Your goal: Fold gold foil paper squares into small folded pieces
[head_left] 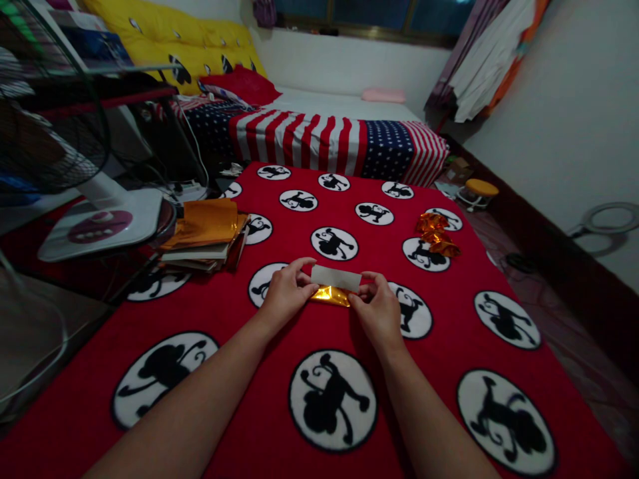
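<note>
Between my two hands is a sheet of gold foil paper [335,277], folded so that a pale grey strip shows above a shiny gold strip. My left hand [289,293] pinches its left end between thumb and fingers. At the right end, the thumb and fingers of my right hand [377,305] are closed on it in the same way. To the left lies a stack of gold foil and pale paper sheets [207,229], uneven at its edges. Several folded, shiny orange-gold foil pieces [436,233] rest in a small heap toward the far right.
A red cloth [279,419] with round black-and-white figures covers the surface beneath my hands. On the left stands a white fan [104,219]. A bed [319,140] with a striped and starred cover is at the back, and a yellow stool [480,188] is at the right.
</note>
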Tool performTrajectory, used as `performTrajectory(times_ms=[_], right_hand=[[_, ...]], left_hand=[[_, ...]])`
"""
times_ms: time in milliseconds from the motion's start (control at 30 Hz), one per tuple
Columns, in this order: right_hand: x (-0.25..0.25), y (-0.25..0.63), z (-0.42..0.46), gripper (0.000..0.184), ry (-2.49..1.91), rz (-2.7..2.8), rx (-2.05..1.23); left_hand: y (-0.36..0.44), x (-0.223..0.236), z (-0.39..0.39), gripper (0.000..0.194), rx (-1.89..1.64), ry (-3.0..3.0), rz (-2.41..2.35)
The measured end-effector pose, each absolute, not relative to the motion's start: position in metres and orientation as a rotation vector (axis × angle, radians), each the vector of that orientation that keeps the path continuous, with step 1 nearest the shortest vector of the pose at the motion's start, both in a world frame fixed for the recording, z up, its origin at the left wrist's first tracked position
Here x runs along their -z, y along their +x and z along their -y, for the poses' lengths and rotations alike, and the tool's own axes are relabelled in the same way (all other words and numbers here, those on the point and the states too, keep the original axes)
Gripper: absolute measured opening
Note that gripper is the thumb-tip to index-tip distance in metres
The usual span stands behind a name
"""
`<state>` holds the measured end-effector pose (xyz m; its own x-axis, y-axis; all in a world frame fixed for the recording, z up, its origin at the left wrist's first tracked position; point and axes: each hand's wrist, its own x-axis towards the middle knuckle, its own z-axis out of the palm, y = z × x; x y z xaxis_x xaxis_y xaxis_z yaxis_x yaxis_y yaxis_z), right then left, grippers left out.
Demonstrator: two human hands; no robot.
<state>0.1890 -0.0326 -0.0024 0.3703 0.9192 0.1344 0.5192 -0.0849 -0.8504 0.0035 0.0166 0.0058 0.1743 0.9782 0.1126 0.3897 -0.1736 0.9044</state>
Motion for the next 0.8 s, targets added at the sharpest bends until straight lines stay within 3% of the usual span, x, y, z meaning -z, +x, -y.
performTrajectory(times_ms=[300,800], right_hand=[[0.0032,0.1926,0.0311,0.040,-1.701,1.228,-0.685],[-0.0024,0.1886,0.0333,0.037,-1.912,1.409,-0.412]], left_hand=[[0.0015,-0.0063,-0.0180,0.053,-0.967,1.687,-1.309],[0.0040,-0.0020,-0.0160,0.056,-0.909,2.019,-1.362]])
